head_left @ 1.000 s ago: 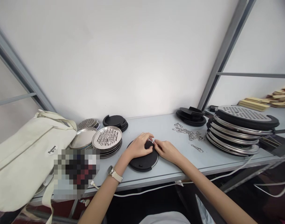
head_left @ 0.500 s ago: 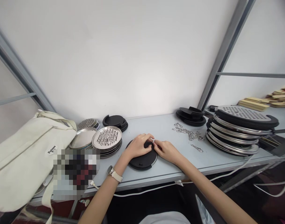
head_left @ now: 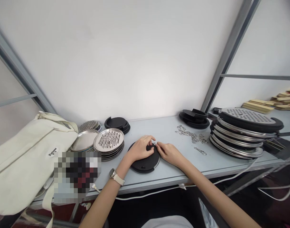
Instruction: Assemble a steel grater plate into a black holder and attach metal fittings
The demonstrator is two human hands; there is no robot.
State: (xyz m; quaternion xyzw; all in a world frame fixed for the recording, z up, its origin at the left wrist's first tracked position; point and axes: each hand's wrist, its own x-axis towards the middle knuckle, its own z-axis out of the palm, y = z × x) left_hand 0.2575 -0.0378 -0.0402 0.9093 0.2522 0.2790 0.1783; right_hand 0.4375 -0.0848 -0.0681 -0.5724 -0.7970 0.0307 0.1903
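A round black disc (head_left: 145,164) with a notch and a thin metal rim lies near the table's front edge. My left hand (head_left: 142,148) rests on its upper part, thumb and fingers curved around its top edge. At the disc's upper right edge, my right hand (head_left: 167,152) pinches something small and metallic, mostly hidden by the fingertips. To the right lie a loose metal clip (head_left: 200,150) and a heap of similar clips (head_left: 193,136).
Stacked metal graters (head_left: 109,141) and black discs (head_left: 117,123) stand at left, beside a cream bag (head_left: 33,152). A tall stack of rimmed discs (head_left: 237,136) is at right, with black holders (head_left: 194,117) behind. A white cable (head_left: 154,192) runs below the table edge.
Both hands stay at the disc's upper edge. The fingers have shifted slightly around the small metal piece, and the disc has barely moved.
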